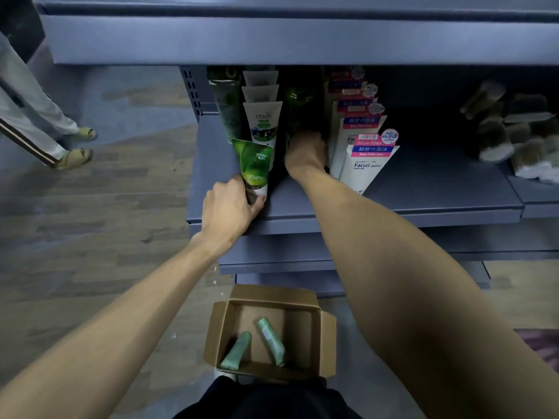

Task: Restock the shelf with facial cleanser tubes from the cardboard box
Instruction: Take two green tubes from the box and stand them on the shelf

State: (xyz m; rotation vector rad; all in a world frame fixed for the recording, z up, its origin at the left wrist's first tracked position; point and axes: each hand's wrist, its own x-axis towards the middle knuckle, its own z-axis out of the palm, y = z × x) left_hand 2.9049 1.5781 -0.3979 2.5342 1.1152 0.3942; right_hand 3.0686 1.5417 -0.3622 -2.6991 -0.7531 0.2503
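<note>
Left hand (230, 207) fingers pinch green plastic cleanser tube (253, 169) at its stiff cap end; body likely soft, light; right hand (305, 152) finger state indiscernible.

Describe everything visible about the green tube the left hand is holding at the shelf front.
The green Yaofen tube is glossy plastic with a leaf print, "99" lettering and a pale lower end. It stands roughly upright, tilted slightly, cap end down on the grey shelf near its front edge, ahead of a row of white tubes. The left hand grips its lower end.
</note>
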